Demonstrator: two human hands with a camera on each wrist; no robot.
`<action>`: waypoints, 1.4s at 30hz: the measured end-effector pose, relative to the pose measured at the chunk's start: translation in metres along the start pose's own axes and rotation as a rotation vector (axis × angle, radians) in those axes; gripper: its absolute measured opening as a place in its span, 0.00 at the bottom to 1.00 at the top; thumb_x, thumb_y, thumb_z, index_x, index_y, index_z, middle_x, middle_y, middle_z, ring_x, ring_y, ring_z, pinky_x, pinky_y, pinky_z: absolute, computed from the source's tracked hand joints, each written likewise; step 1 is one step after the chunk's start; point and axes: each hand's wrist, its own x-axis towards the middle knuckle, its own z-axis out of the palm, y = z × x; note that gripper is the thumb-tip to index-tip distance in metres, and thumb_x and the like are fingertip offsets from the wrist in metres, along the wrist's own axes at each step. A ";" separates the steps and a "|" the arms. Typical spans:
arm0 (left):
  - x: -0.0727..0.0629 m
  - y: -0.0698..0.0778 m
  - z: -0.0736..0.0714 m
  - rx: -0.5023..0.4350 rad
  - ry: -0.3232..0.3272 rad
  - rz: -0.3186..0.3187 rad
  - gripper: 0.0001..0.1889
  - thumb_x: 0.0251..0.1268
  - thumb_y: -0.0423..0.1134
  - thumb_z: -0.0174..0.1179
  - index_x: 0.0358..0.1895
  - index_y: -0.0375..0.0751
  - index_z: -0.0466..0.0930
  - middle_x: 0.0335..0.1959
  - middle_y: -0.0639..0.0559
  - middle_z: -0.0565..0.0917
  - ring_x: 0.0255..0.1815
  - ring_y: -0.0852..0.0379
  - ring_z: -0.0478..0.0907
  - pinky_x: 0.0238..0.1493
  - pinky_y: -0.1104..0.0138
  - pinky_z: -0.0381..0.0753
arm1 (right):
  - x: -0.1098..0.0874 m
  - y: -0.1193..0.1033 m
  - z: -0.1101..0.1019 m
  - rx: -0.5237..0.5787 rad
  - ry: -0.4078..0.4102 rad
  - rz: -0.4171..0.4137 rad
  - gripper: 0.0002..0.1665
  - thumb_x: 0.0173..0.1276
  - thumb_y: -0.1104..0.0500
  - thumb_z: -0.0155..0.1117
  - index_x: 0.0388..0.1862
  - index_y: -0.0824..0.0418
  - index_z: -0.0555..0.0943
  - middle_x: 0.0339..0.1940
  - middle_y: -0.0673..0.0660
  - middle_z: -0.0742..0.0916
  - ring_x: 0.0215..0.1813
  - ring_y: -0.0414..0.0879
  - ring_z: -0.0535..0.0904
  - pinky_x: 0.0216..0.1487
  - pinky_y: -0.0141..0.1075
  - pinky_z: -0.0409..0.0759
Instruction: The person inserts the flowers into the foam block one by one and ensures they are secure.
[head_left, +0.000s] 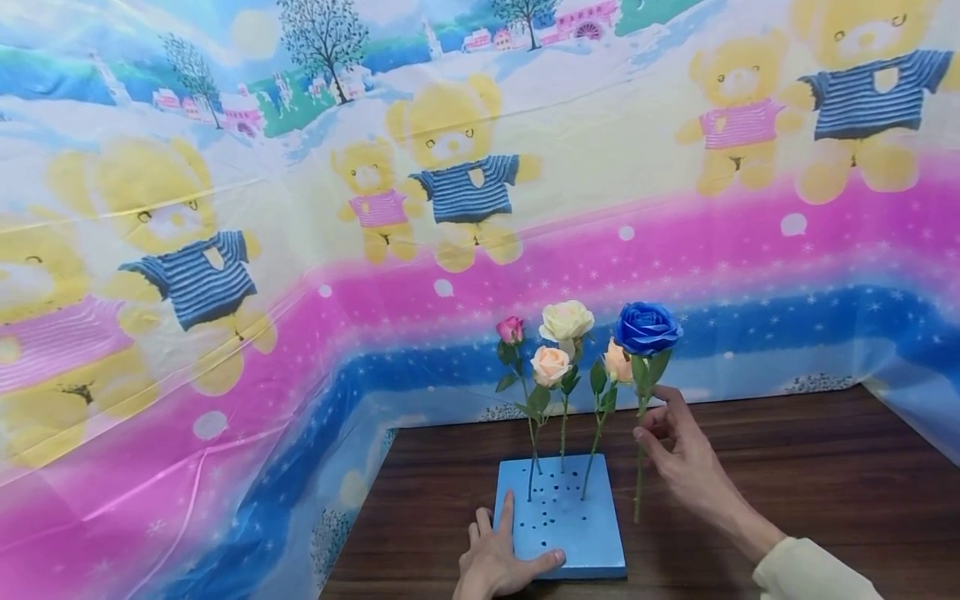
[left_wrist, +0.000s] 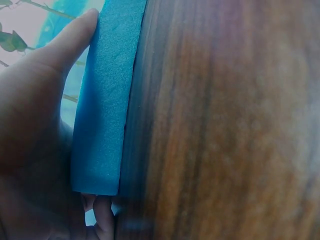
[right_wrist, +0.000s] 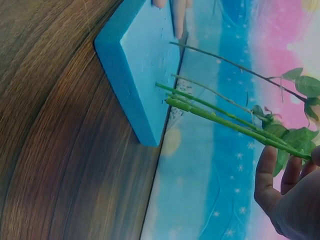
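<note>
A blue artificial rose (head_left: 648, 328) is pinched by its green stem in my right hand (head_left: 686, 457), between thumb and fingers. The lower end of the stem (right_wrist: 215, 118) hangs free to the right of the light blue foam board (head_left: 562, 533). My left hand (head_left: 495, 554) rests on the board's near left corner, thumb and index finger stretched over its top. In the left wrist view the thumb (left_wrist: 75, 40) lies along the block's upper edge. A cream rose (head_left: 567, 321), a pink rosebud (head_left: 510, 330) and two peach roses, one on the left (head_left: 551, 366), stand in the board.
Several small dark holes dot the board's top. It lies on a dark brown wooden table (head_left: 810, 450). Behind and to the left hangs a printed cloth (head_left: 600, 183) with teddy bears, close to the table's back edge. The standing stems rise along the board's far half.
</note>
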 end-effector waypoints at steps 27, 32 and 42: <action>0.001 -0.003 -0.001 -0.013 -0.014 0.001 0.70 0.53 0.85 0.72 0.93 0.53 0.53 0.79 0.25 0.64 0.71 0.27 0.70 0.42 0.32 0.79 | 0.002 -0.015 0.063 0.107 -0.087 0.101 0.29 0.87 0.66 0.63 0.77 0.46 0.68 0.49 0.59 0.85 0.47 0.55 0.87 0.44 0.43 0.92; 0.002 -0.004 -0.001 -0.013 -0.014 -0.003 0.70 0.52 0.85 0.72 0.93 0.53 0.53 0.79 0.25 0.64 0.70 0.27 0.71 0.40 0.34 0.78 | 0.003 -0.016 0.071 0.114 -0.094 0.094 0.31 0.87 0.65 0.63 0.80 0.44 0.67 0.49 0.58 0.85 0.45 0.52 0.87 0.43 0.41 0.91; 0.001 -0.003 -0.001 -0.016 -0.018 -0.007 0.70 0.52 0.85 0.72 0.93 0.53 0.53 0.83 0.23 0.61 0.76 0.24 0.68 0.44 0.30 0.80 | 0.002 -0.015 0.084 0.119 -0.098 0.105 0.31 0.87 0.65 0.63 0.80 0.42 0.67 0.49 0.57 0.84 0.51 0.55 0.85 0.45 0.41 0.92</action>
